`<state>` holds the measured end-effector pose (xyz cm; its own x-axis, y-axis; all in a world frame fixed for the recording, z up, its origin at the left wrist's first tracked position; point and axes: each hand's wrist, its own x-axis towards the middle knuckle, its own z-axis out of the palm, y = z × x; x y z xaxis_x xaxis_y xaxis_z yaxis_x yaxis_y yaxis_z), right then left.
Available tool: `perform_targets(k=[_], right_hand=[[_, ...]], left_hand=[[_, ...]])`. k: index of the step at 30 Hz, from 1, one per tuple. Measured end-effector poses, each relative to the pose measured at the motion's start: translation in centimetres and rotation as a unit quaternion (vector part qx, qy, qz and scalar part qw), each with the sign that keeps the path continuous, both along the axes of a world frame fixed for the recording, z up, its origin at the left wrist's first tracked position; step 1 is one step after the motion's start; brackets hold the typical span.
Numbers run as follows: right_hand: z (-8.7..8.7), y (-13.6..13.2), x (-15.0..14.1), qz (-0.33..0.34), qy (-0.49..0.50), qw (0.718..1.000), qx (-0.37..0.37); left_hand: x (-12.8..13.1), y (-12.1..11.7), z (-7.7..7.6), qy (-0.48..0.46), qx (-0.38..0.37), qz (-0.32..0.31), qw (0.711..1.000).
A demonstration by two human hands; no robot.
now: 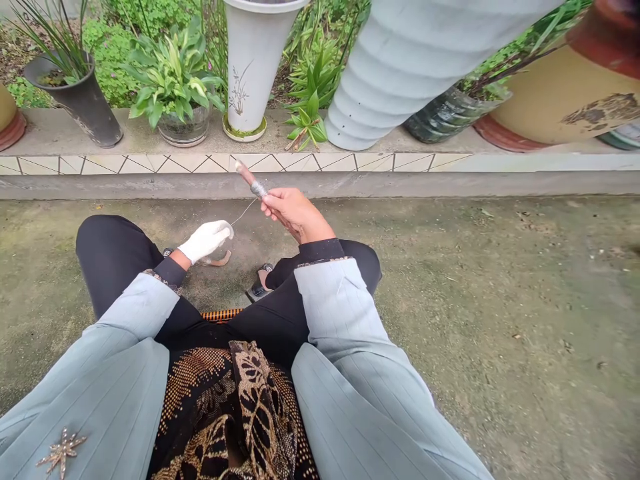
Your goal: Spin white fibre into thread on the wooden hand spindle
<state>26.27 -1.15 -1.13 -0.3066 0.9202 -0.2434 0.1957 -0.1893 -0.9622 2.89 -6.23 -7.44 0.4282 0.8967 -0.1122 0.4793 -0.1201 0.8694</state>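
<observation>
My right hand (293,210) is bare and closed round a thin stick-like spindle (249,179) wound with grey thread near its middle. A fine thread (242,213) runs from the spindle down to my left hand (206,240). That hand wears a white glove and is closed around the thread's other end, with something pale in it that I cannot make out. Both hands hover above my knees, over the concrete ground. I sit with black trousers and grey-blue sleeves in view.
A low tiled ledge (310,163) runs across ahead, carrying a dark pot (80,100), a leafy plant in a glass pot (180,127), a tall white vase (253,67), a ribbed white pot (400,73) and a big tan pot (565,93). Sandalled feet (257,288) rest on mossy concrete.
</observation>
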Motion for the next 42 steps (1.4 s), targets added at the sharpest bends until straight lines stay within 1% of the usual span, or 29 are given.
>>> perform_targets(k=[1,2,3,4,5,6,8,9,11,13,14,15,16,18,19,21,22,23,25,26,27,29,31,32,34,36,38,40,42], right_hand=[[-0.4,0.4,0.0,-0.052,-0.022,0.998,0.012],[-0.7,0.8,0.0,-0.090,-0.056,0.994,0.027],[-1.0,1.1,0.0,-0.109,-0.105,0.988,0.042],[-1.3,1.4,0.0,-0.113,-0.170,0.977,0.059],[-1.5,1.7,-0.1,-0.104,-0.247,0.960,0.076],[-1.7,1.8,-0.2,-0.084,-0.328,0.936,0.092],[-2.1,1.8,-0.6,-0.009,-0.463,0.879,0.112],[-2.3,1.6,-0.9,0.042,-0.508,0.853,0.111],[-2.9,0.9,-1.8,0.185,-0.548,0.813,0.070],[-3.6,-0.1,-2.7,0.351,-0.513,0.783,-0.022],[-3.9,-0.5,-3.1,0.423,-0.470,0.771,-0.073],[-4.1,-1.0,-3.4,0.478,-0.417,0.764,-0.115],[-4.1,-1.4,-3.7,0.515,-0.364,0.762,-0.144],[-3.6,-1.8,-3.7,0.547,-0.275,0.774,-0.160],[-3.0,-1.9,-3.5,0.551,-0.238,0.785,-0.154],[-1.3,-2.0,-2.8,0.538,-0.168,0.815,-0.131],[-0.4,-2.0,-2.3,0.516,-0.134,0.839,-0.109],[0.5,-1.9,-1.8,0.476,-0.107,0.869,-0.081],[1.7,-1.8,-0.9,0.342,-0.073,0.937,-0.023],[2.0,-1.7,-0.5,0.263,-0.062,0.963,0.000],[2.0,-1.6,-0.3,0.186,-0.053,0.981,0.016],[1.5,-1.2,-0.1,0.058,-0.045,0.997,0.035],[0.7,-0.6,0.0,-0.028,-0.074,0.996,0.047],[0.3,-0.2,0.0,-0.053,-0.111,0.991,0.050],[-0.5,0.6,0.1,-0.061,-0.222,0.972,0.050],[-1.2,1.2,0.0,-0.017,-0.346,0.937,0.051],[-1.8,1.3,-0.6,0.055,-0.445,0.892,0.065],[-2.5,0.9,-1.5,0.148,-0.507,0.846,0.068],[-3.1,0.1,-2.6,0.270,-0.517,0.812,0.022]], left_hand=[[0.1,-0.1,0.1,0.022,0.013,-0.019,0.999],[0.1,-0.2,0.3,0.051,0.028,-0.041,0.997],[0.2,-0.4,0.6,0.083,0.047,-0.066,0.993],[0.3,-0.5,0.9,0.113,0.070,-0.090,0.987],[0.3,-0.6,1.3,0.143,0.097,-0.109,0.979],[0.3,-0.8,1.6,0.171,0.125,-0.120,0.970],[0.3,-1.0,2.3,0.216,0.178,-0.115,0.953],[0.1,-1.1,2.5,0.232,0.198,-0.102,0.947],[-0.2,-1.2,2.8,0.256,0.225,-0.069,0.938],[-0.6,-1.1,2.9,0.275,0.234,-0.040,0.932],[-0.8,-1.0,2.9,0.284,0.235,-0.025,0.929],[-0.9,-0.9,2.9,0.292,0.233,-0.012,0.927],[-1.0,-0.8,2.8,0.299,0.230,0.002,0.926],[-1.2,-0.4,2.6,0.301,0.216,0.031,0.928],[-1.3,-0.1,2.5,0.295,0.205,0.047,0.932],[-1.5,0.4,2.1,0.269,0.176,0.079,0.944],[-1.6,0.7,1.9,0.252,0.159,0.094,0.950],[-1.6,0.9,1.7,0.232,0.142,0.109,0.956],[-1.6,1.0,1.2,0.183,0.109,0.110,0.971],[-1.5,1.0,1.0,0.155,0.095,0.095,0.979],[-1.3,0.8,0.8,0.130,0.083,0.068,0.986],[-0.7,0.3,0.4,0.104,0.071,-0.004,0.992],[-0.1,-0.2,0.2,0.119,0.083,-0.065,0.987],[0.1,-0.5,0.2,0.137,0.097,-0.088,0.982],[0.5,-0.9,0.5,0.180,0.133,-0.117,0.968],[0.7,-1.2,1.2,0.223,0.171,-0.129,0.951],[0.7,-1.4,2.0,0.261,0.206,-0.130,0.934],[0.4,-1.4,2.5,0.286,0.233,-0.118,0.922],[0.0,-1.3,2.6,0.294,0.249,-0.095,0.918]])
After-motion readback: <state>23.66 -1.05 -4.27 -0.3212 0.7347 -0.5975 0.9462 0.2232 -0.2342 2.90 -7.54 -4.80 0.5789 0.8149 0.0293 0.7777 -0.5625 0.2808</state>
